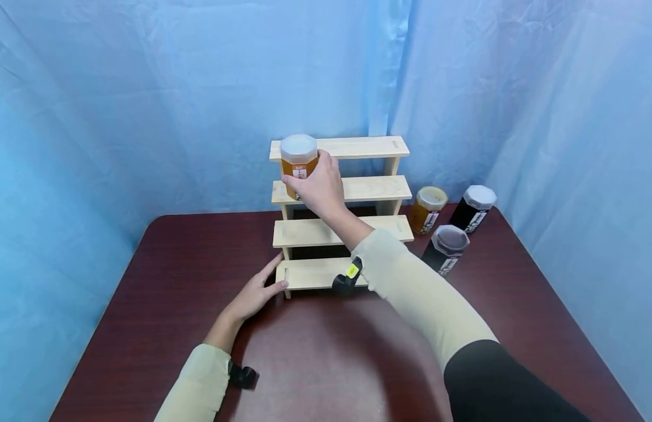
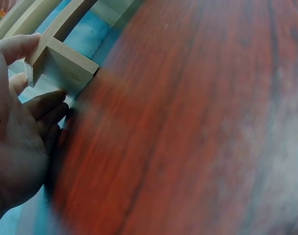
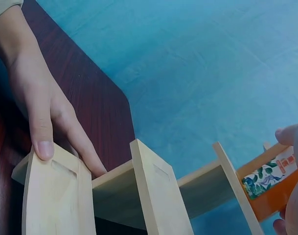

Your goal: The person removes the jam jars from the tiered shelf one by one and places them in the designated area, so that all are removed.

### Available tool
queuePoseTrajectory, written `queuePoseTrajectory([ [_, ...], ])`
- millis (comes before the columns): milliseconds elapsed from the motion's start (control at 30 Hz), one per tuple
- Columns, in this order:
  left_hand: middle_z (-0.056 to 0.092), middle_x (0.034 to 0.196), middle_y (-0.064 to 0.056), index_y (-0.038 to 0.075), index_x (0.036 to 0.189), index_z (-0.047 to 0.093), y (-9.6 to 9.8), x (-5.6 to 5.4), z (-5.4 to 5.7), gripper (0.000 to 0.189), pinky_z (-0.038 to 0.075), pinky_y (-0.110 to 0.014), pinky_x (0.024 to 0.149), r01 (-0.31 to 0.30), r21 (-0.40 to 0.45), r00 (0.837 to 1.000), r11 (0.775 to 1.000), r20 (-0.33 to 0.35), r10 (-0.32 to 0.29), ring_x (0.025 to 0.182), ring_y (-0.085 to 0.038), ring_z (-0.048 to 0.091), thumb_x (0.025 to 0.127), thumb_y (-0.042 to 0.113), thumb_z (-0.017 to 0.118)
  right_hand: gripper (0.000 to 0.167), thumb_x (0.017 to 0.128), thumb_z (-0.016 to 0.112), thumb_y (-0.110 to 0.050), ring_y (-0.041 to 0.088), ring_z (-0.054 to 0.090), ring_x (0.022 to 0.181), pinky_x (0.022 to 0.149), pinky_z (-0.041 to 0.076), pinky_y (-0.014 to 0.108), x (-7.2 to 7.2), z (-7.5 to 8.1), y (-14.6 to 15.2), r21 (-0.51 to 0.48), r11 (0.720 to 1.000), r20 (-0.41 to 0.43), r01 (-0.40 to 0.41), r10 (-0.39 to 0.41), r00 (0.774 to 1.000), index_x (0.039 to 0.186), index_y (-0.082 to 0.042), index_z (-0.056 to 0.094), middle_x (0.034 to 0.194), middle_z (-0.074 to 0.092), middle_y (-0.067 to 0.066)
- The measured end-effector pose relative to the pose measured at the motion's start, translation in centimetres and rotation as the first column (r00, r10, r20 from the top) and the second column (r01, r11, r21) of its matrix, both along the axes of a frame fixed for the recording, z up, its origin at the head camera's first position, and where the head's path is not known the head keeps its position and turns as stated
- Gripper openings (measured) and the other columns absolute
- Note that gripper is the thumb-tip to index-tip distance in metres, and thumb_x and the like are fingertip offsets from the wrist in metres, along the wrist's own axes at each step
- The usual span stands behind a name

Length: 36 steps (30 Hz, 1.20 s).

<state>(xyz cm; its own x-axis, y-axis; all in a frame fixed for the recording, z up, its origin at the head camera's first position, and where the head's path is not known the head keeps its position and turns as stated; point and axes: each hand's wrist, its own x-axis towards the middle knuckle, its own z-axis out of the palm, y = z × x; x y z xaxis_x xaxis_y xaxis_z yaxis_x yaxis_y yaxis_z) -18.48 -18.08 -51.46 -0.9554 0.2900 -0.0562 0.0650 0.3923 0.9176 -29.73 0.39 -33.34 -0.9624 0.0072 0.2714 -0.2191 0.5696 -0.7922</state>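
Observation:
A pale wooden tiered stand (image 1: 352, 231) with stepped shelves stands on the table. My right hand (image 1: 324, 184) grips an octagonal jar (image 1: 298, 167) with amber contents, a whitish lid and a printed label. That jar is upright at the left end of the second shelf from the top; whether its base bears on the shelf cannot be told. Down at the lowest shelf, my left hand (image 1: 254, 295) holds the stand's left end, thumb on the board and fingers along the side. In the right wrist view, the jar (image 3: 266, 183) shows orange, partly hidden by the fingers.
Right of the stand are an amber jar (image 1: 428, 211), a dark jar with a white lid (image 1: 472, 208) and a dark jar with a greyish lid (image 1: 446, 249). Blue curtains (image 1: 199, 105) hang behind and beside the dark reddish table (image 1: 189, 264).

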Motion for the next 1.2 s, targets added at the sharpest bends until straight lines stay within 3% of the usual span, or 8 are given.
queuePoseTrajectory([
  [533, 0.022, 0.166, -0.001, 0.028, 0.163, 0.022, 0.0, 0.7, 0.3, 0.078, 0.017, -0.058, 0.118, 0.009, -0.006, 1.000, 1.000, 0.002, -0.009, 0.152, -0.028, 0.015, 0.099, 0.045, 0.063, 0.090, 0.078, 0.087, -0.044, 0.022, 0.053, 0.117, 0.094, 0.049, 0.039, 0.0, -0.8, -0.6, -0.049, 0.998, -0.045, 0.037, -0.039, 0.998, 0.147, -0.010, 0.039, 0.134, 0.048, 0.007],
  [900, 0.020, 0.166, -0.001, 0.026, 0.163, 0.021, -0.1, 0.2, 0.0, 0.078, 0.016, -0.059, 0.118, 0.015, -0.010, 1.000, 1.000, 0.002, -0.015, 0.152, -0.028, 0.013, 0.099, 0.045, 0.062, 0.084, 0.078, 0.088, -0.040, 0.022, 0.055, 0.116, 0.093, 0.050, 0.040, -0.3, -0.4, 0.8, -0.030, 0.999, -0.036, -0.026, 0.024, 0.999, 0.143, -0.009, 0.045, 0.128, 0.055, 0.006],
  [1200, 0.018, 0.167, -0.003, 0.026, 0.163, 0.021, -0.3, -0.3, -0.1, 0.078, 0.015, -0.061, 0.118, 0.024, -0.004, 1.000, 1.000, 0.016, -0.023, 0.153, -0.030, 0.011, 0.099, 0.045, 0.063, 0.078, 0.077, 0.089, -0.036, 0.021, 0.059, 0.114, 0.093, 0.051, 0.039, -0.3, -0.2, 4.4, -0.025, 0.989, -0.032, -0.148, 0.147, 0.989, 0.139, -0.009, 0.049, 0.127, 0.059, 0.004],
])
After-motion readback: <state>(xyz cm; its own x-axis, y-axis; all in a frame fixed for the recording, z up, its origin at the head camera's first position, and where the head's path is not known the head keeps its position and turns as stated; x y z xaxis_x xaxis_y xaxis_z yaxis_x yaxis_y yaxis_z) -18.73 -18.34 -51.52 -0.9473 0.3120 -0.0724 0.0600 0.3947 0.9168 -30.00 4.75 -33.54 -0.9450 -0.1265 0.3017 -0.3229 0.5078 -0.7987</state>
